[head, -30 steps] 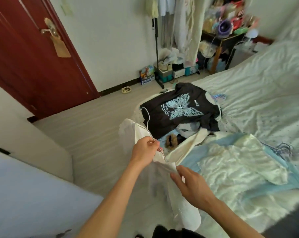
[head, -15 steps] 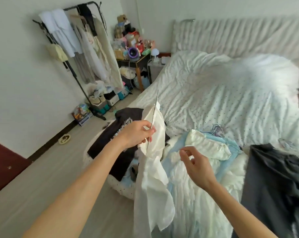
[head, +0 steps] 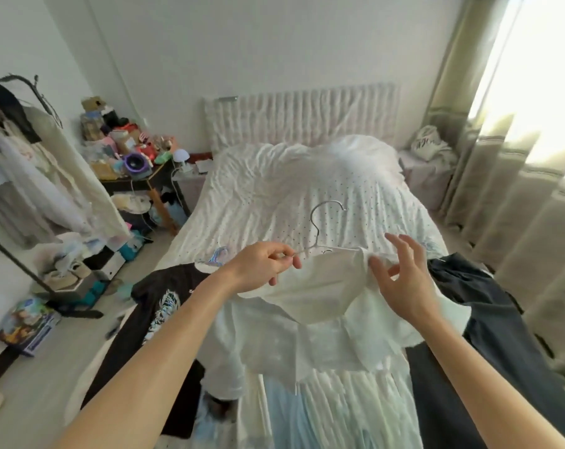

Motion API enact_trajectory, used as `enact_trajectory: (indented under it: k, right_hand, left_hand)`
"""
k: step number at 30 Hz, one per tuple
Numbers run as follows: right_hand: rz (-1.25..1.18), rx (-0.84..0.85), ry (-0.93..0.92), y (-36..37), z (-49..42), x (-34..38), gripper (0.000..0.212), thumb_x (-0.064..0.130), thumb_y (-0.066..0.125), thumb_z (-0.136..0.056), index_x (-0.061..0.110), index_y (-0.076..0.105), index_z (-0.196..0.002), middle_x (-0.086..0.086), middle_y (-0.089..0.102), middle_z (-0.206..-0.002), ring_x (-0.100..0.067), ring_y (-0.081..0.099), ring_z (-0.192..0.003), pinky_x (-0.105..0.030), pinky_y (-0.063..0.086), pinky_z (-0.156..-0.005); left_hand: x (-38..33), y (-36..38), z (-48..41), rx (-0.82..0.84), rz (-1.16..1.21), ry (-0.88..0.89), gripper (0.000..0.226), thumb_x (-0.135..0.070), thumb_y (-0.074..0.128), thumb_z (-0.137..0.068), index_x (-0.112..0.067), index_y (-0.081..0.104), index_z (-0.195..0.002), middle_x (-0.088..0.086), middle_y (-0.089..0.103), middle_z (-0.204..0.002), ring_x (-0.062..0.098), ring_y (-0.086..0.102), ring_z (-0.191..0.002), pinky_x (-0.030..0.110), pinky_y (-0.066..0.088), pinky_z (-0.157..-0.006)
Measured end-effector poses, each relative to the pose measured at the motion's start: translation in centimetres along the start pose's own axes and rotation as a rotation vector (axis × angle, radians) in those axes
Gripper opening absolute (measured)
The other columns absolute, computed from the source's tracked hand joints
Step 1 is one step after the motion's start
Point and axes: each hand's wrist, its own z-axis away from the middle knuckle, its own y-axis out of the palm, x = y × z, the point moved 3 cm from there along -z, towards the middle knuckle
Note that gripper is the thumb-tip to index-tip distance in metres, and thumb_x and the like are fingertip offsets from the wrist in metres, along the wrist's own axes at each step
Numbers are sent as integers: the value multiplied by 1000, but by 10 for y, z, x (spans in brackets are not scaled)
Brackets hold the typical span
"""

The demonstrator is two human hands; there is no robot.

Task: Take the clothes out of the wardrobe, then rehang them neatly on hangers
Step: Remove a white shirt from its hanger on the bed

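White shirt [head: 320,286] looks soft and limp, best taken by its shoulders; our left grip [head: 265,267] pinches the wire hanger [head: 311,218], right grip [head: 401,280] spread loose on fabric.

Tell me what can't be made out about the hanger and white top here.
Head view:
- hanger: its right end, hidden inside the white top.
- right hand: whether it pinches the top; folds hide the thumb tip.
- black T-shirt: print partly covered by the left forearm.
- dark garment: cut off by the bottom edge.
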Motion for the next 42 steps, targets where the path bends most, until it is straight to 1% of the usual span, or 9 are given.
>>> enact_trajectory:
  k: [2,4,8,17,20,25,28,34,42]
  right_hand:
    - [83,22,25,-5,7,-9,43,50,52,-97,40,47,-138,9,33,-151,1,62,-75,-31,44,-80]
    - [165,74,68,-5,16,-17,31,54,47,-97,41,58,-122,12,52,-132,1,60,-78,-31,45,-79]
    - [277,40,62,-2,50,-31,27,57,45,-95,39,61,-108,12,59,-105,-18,60,-99,-33,47,-78]
    - [397,35,156,13,68,-38,34,62,42,-93,38,64,-101,12,59,-99,-16,60,-93,-37,51,-75]
    - [430,84,197,29,52,-50,36,66,39,-93,39,62,-101,13,58,-99,-15,60,-93,-36,52,-74]
    - [439,187,279,71,6,-90,37,67,39,-94,39,61,-104,13,59,-105,-14,61,-95,-36,53,-75]
    - [441,246,311,100,-32,-117,37,66,38,-96,40,62,-106,14,59,-107,-12,60,-93,-36,54,-73]
    - [395,312,386,162,-112,-180,42,67,35,-95,37,62,-107,8,61,-111,-21,62,-100,-38,52,-77]
    - [466,317,401,252,-213,-283,43,61,34,-98,33,66,-107,5,66,-110,-26,54,-108,-38,45,-82]
  left_hand:
    - [-1,7,-5,36,11,37,24,-28,50,-102,-31,71,-90,-2,57,-88,11,54,-64,29,46,-75]
    - [1,16,-8,65,29,51,24,-27,51,-101,-30,72,-89,-3,54,-84,10,53,-63,28,46,-73]
    - [17,30,-10,140,88,19,24,-24,52,-101,-23,74,-91,-5,50,-70,12,50,-59,29,47,-70]
    - [59,41,-30,450,344,-98,20,-16,54,-102,-5,70,-107,-5,48,-59,17,47,-52,34,50,-58]
    - [79,49,-58,399,314,-108,19,-17,55,-102,-12,73,-100,-4,50,-62,16,50,-53,31,50,-57]
    - [117,76,-124,247,124,-116,19,-22,55,-102,-26,71,-93,8,68,-86,7,58,-56,18,50,-58]
    - [137,89,-171,192,43,-143,18,-25,54,-102,-28,71,-99,-4,69,-81,8,58,-62,13,45,-61]
    - [174,105,-287,153,-124,-151,21,-30,50,-103,-32,71,-102,-4,67,-101,14,61,-91,34,48,-83]
    - [237,159,-434,47,-402,-177,30,-38,33,-108,-31,59,-121,-1,55,-111,28,61,-97,39,50,-78]
